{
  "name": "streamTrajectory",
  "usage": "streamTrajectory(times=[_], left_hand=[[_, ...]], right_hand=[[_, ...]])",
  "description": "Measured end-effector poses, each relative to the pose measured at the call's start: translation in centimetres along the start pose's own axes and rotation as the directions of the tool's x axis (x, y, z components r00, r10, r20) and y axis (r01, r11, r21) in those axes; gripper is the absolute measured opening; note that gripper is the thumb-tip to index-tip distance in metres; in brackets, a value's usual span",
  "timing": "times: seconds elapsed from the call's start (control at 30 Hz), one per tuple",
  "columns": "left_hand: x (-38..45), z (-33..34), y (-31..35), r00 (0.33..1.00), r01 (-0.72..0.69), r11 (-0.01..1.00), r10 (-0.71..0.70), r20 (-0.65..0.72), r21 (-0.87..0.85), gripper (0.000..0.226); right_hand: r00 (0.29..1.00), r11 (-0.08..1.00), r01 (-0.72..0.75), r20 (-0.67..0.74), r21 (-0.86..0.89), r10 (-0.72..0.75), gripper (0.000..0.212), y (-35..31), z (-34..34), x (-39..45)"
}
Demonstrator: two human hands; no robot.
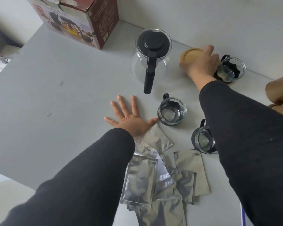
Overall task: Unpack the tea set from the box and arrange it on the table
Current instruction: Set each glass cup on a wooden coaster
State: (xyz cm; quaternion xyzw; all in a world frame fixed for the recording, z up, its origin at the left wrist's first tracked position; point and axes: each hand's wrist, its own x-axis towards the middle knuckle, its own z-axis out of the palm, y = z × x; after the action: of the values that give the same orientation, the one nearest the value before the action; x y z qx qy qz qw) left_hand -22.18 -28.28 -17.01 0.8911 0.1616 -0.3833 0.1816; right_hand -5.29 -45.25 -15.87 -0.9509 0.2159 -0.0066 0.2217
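The right grip is curled down over a round wooden lid, fingers closed on its rim. The left grip lies flat and spread on the surface, holding nothing. At ten o'clock of the right grip stands the glass teapot; the box sits farther toward ten o'clock. Three glass cups and foil packets lie nearer.
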Motion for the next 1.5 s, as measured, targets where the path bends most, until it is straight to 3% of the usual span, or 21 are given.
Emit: streamTrajectory(times=[0.27, 0.4, 0.8, 0.9, 1.0, 1.13, 1.23, 1.37, 1.5], left_hand=[[-0.3, 0.0, -0.2, 0.999, -0.007, 1.0, 0.008, -0.036, 0.004, 0.11], [-0.3, 0.0, -0.2, 0.999, -0.013, 1.0, 0.013, -0.048, 0.006, 0.11], [-0.2, 0.1, -0.2, 0.999, -0.016, 0.999, 0.017, -0.041, 0.039, 0.115], [-0.2, 0.1, -0.2, 0.999, -0.023, 0.999, 0.024, -0.039, 0.041, 0.115], [-0.2, 0.2, -0.2, 0.999, -0.02, 0.999, 0.022, -0.043, 0.045, 0.116], [-0.1, 0.6, -0.3, 0.997, -0.022, 0.998, 0.027, -0.069, 0.065, 0.117], [-0.1, 0.7, -0.3, 0.996, -0.027, 0.996, 0.034, -0.082, 0.08, 0.119], [-0.3, 1.2, -0.3, 0.993, -0.032, 0.996, 0.041, -0.113, 0.082, 0.118], [-0.2, 1.6, -0.4, 0.988, -0.038, 0.996, 0.05, -0.145, 0.083, 0.115]], right_hand=[[0.999, 0.988, 0.004, 0.031, 0.157, -0.009, 0.098, 0.0, -0.1, -5.8], [0.992, 0.996, -0.047, 0.123, 0.071, 0.038, 0.096, 1.2, 0.1, -7.6], [0.984, 0.995, -0.033, 0.174, -0.09, 0.048, 0.097, 1.9, 0.4, -6.7], [0.995, 0.998, -0.001, 0.103, 0.062, -0.006, 0.084, 2.3, -0.4, -7.0], [0.99, 0.96, 0.117, -0.101, 0.254, -0.094, 0.062, 3.1, -1.7, -8.1], [0.913, 0.902, 0.274, -0.384, 0.334, -0.135, 0.054, 5.6, -3.1, -11.4], [0.853, 0.885, 0.316, -0.51, 0.341, -0.108, 0.058, 8.5, -3.7, -14.5], [0.858, 0.874, 0.325, -0.5, 0.361, -0.113, 0.071, 12.4, -4.2, -18.1], [0.912, 0.843, 0.31, -0.389, 0.44, -0.131, 0.093, 14.7, -3.0, -20.3]])
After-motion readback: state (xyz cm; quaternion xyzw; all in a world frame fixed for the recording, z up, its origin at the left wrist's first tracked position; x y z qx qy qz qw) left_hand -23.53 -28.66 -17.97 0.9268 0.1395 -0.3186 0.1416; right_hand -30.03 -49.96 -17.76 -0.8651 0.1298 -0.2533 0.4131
